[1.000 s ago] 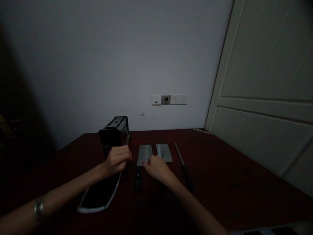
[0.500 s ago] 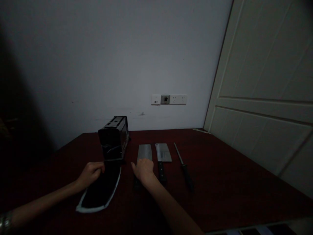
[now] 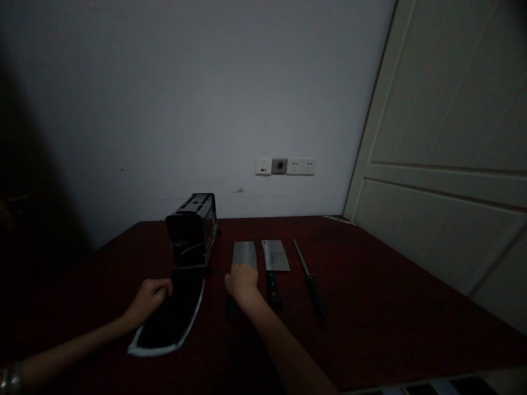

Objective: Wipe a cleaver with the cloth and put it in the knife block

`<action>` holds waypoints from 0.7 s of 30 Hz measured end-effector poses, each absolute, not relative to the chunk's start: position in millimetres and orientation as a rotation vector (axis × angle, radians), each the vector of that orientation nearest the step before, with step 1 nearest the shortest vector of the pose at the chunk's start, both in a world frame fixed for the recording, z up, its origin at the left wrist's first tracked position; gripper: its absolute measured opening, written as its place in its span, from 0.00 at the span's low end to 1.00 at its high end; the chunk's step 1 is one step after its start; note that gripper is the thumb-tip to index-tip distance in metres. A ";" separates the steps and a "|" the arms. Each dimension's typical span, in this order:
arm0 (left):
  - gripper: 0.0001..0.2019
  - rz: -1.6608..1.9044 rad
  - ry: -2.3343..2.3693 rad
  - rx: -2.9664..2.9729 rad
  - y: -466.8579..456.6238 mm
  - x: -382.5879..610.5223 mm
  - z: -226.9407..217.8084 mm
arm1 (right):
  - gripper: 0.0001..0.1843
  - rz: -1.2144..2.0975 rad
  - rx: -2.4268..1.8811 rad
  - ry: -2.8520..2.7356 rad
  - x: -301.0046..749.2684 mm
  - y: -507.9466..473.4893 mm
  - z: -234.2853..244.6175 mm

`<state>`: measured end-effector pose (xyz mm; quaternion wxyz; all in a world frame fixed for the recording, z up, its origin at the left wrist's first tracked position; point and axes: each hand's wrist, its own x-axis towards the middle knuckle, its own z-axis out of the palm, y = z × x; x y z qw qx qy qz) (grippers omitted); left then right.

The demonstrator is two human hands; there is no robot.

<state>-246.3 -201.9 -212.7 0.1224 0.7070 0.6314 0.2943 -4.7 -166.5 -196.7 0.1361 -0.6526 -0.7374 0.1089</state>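
My right hand (image 3: 242, 282) is closed round the left cleaver (image 3: 244, 252) where its blade meets the dark handle, which it partly hides. That cleaver lies flat, its blade pointing to the wall. Just right of it rests a second cleaver (image 3: 276, 255) with a black riveted handle. A sharpening steel (image 3: 302, 259) with a black handle lies further right. My left hand (image 3: 148, 300) is curled closed beside a flat black piece with a pale rim (image 3: 179, 312); whether the fingers pinch anything is hidden. Behind this piece stands a black knife block (image 3: 191, 230) with slots on top.
All this is on a dark red table (image 3: 370, 291) against a grey wall. Wall sockets (image 3: 301, 167) sit above the table's back edge. A pale panelled door (image 3: 436, 164) rises along the right side. The room is dim.
My left hand has drawn slightly left and down. My right thumb, which stuck out to the left, has come in closer to the cleaver. The other things have stayed put.
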 end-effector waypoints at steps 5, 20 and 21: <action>0.10 0.832 1.847 2.063 -203.0 -243.2 -210.1 | 0.14 0.350 -1.889 -2.149 -7.4 -165.6 -195.1; 0.10 0.766 1.781 2.181 -193.6 -247.5 -217.0 | 0.18 0.567 -1.754 -1.958 17.9 -168.9 -179.3; 0.10 0.763 1.778 2.196 -192.9 -246.9 -216.7 | 0.19 0.606 -1.739 -1.934 21.6 -167.6 -178.2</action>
